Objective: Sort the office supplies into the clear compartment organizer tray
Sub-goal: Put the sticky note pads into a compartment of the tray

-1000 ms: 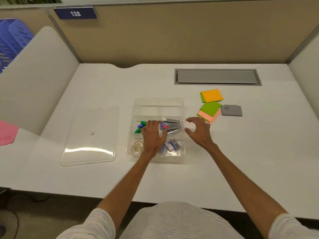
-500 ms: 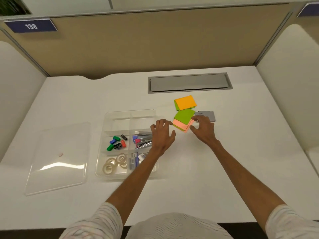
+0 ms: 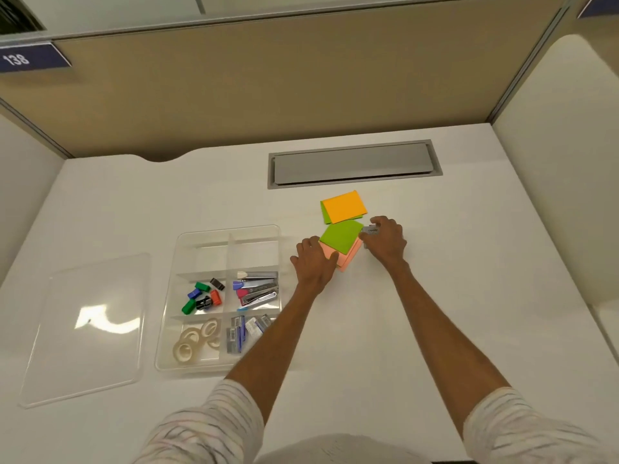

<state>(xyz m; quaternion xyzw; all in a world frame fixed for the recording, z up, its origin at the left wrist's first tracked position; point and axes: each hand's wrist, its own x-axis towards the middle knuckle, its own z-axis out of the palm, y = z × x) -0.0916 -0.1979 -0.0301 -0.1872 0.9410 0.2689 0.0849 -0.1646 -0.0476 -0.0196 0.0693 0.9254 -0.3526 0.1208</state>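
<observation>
Our right hand (image 3: 385, 242) was curled around a small grey box (image 3: 371, 230) on the desk (image 3: 452, 296), gripping it just right of the green notepad (image 3: 340, 237). Our left hand (image 3: 313, 259) lay flat with relaxed fingers, touching the near left edge of the pink notepad (image 3: 348, 261) that sat under the green one, and an orange notepad (image 3: 345, 205) lay just beyond them. Left of our hands stood the clear tray (image 3: 228, 231), with clips (image 3: 201, 296), staplers (image 3: 258, 289), tape rolls (image 3: 194, 339) and staple boxes (image 3: 241, 329) in its four nearer compartments, and its lid (image 3: 83, 329) lay further left.
</observation>
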